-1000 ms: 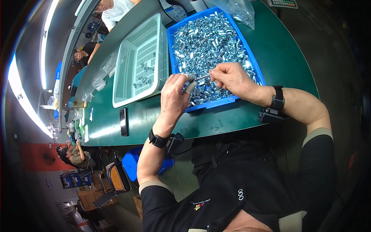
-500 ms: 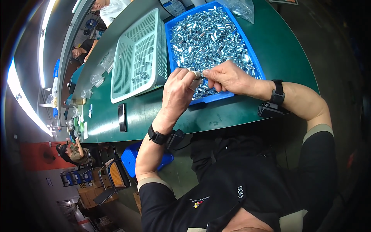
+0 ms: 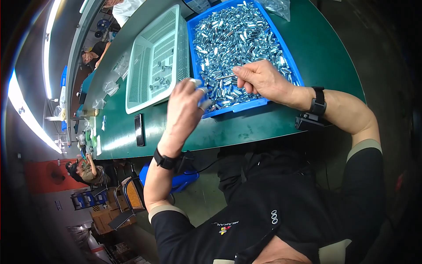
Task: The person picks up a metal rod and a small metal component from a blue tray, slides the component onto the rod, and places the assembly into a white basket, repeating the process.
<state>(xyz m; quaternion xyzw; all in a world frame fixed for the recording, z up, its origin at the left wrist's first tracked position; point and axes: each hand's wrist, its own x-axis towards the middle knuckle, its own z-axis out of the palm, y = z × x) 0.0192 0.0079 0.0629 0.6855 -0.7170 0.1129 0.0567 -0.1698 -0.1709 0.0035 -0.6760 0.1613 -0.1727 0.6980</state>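
Observation:
My right hand (image 3: 267, 82) is closed over the near right part of a blue tray (image 3: 246, 107), pinching a thin metal rod (image 3: 226, 77) that points left. A heap of small shiny metal pieces (image 3: 237, 39) fills the tray. My left hand (image 3: 183, 108) is at the tray's near left corner, beside the pale green basket (image 3: 147, 105). Its fingers are somewhat blurred but look apart, with white covers on several fingertips. I see nothing held between them. A few metal pieces (image 3: 160, 82) lie inside the slotted basket.
A dark phone (image 3: 139, 130) lies on the green table (image 3: 184, 147) left of my left hand. Clear plastic bags (image 3: 110, 88) rest beyond the basket, and another bag (image 3: 278, 8) is behind the tray. Other people sit at the far left. A blue stool (image 3: 178, 181) stands below the table edge.
My hands were together over the tray; my left hand has since moved left and down, away from the right. The rod in my right hand now shows plainly. The view has shifted slightly.

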